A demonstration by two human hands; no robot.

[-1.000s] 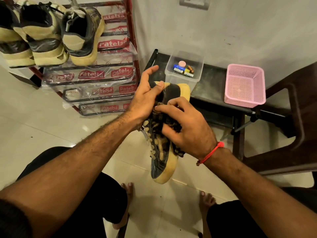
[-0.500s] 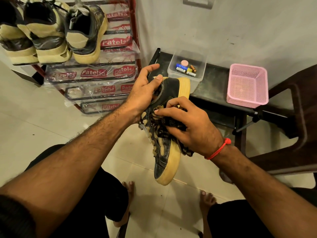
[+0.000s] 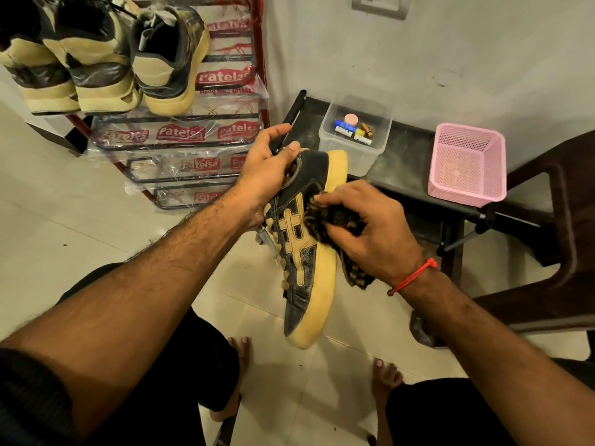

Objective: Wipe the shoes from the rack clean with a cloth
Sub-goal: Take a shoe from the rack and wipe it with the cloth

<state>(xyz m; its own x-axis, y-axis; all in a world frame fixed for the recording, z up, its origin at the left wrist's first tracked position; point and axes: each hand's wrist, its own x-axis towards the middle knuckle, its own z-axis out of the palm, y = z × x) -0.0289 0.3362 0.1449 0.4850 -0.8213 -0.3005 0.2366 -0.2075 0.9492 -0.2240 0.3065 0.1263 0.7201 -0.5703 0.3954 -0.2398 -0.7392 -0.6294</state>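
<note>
A black shoe [image 3: 309, 252] with tan stripes and a thick yellow sole hangs in mid-air, toe pointing down toward me. My left hand [image 3: 267, 175] grips it at the collar by the heel, thumb on the outer side. My right hand [image 3: 370, 230] holds a dark checked cloth [image 3: 341, 220] bunched against the shoe's side near the sole; a tail of the cloth hangs below my wrist. Three more shoes [image 3: 103, 59] of the same kind stand heel-out on the top shelf of the red metal rack [image 3: 260, 75] at the upper left.
A low black stand [image 3: 409, 175] against the wall carries a clear plastic box [image 3: 354, 136] with small items and a pink mesh basket [image 3: 467, 165]. A dark brown plastic chair [image 3: 553, 252] stands at the right. My bare feet rest on the pale tiled floor [image 3: 64, 220].
My right hand has slid with the cloth from the shoe's laces and tongue across to its side by the sole, uncovering the tan stripes. The left hand keeps its hold at the heel.
</note>
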